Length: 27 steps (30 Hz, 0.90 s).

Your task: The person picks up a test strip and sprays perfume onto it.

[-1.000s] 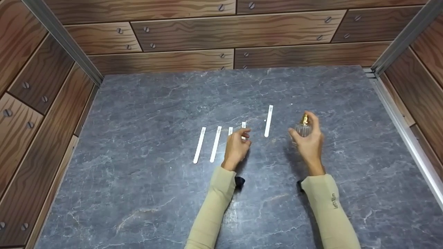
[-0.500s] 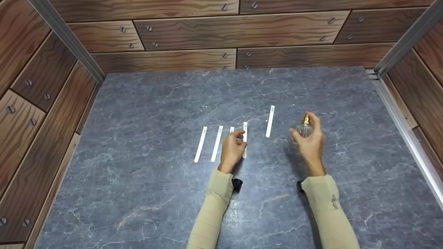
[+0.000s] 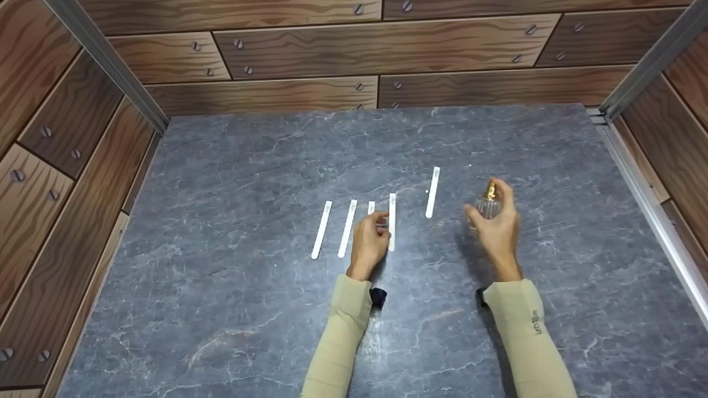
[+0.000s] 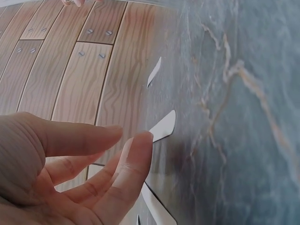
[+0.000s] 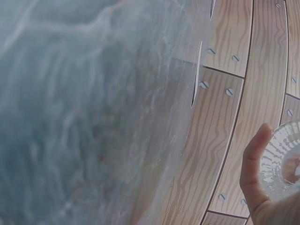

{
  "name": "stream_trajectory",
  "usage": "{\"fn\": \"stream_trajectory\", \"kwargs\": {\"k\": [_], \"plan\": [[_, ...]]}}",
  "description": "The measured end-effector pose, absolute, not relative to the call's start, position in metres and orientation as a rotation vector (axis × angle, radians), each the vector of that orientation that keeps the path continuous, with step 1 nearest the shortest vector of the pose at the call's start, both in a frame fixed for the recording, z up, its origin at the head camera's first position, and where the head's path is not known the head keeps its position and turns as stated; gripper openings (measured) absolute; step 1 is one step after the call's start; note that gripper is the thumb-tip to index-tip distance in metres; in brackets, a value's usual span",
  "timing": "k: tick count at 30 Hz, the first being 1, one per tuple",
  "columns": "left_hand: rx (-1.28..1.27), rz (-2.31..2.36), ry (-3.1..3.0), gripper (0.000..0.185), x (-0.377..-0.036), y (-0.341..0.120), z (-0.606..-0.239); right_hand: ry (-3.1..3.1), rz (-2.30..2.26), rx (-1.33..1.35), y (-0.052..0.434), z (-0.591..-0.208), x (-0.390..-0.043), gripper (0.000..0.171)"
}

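Observation:
Several white paper strips lie side by side on the grey stone tabletop (image 3: 232, 309). My left hand (image 3: 381, 221) hovers over the third strip (image 3: 370, 207), fingers relaxed and holding nothing, with the fourth strip (image 3: 392, 221) just right of its fingertips. In the left wrist view the left hand (image 4: 133, 133) shows straight fingers, and a strip tip (image 4: 163, 126) lies just beyond them. My right hand (image 3: 487, 199) grips a small clear glass perfume bottle (image 3: 488, 208) with a gold sprayer, held upright to the right of the farthest strip (image 3: 432, 192). The bottle (image 5: 283, 159) also shows beside my thumb.
Wood-patterned panels (image 3: 298, 44) with screws wall in the tabletop at the back and both sides, with metal rails (image 3: 652, 210) in the corners and along the right edge. Two more strips (image 3: 321, 229) (image 3: 347, 220) lie left of my left hand.
My left hand has slid left and back off the fourth strip, which now lies fully uncovered on the tabletop. The right hand with the bottle has barely moved.

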<state>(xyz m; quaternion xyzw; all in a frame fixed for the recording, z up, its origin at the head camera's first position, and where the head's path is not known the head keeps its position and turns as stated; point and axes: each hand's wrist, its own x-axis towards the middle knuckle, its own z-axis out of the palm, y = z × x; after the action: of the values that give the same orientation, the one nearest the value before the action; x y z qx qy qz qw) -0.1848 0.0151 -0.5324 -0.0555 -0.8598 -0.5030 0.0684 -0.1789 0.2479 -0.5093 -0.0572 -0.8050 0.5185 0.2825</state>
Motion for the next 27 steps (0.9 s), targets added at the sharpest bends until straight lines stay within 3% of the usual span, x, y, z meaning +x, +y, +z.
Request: {"fn": "stream_trajectory", "kwargs": {"k": [27], "plan": [[-0.082, -1.394, -2.688, 0.041, -0.1876, 0.0147, -0.5354, -2.16, 1.389, -0.098, 0.2479, -0.5065, -0.1814, 0.063]]}}
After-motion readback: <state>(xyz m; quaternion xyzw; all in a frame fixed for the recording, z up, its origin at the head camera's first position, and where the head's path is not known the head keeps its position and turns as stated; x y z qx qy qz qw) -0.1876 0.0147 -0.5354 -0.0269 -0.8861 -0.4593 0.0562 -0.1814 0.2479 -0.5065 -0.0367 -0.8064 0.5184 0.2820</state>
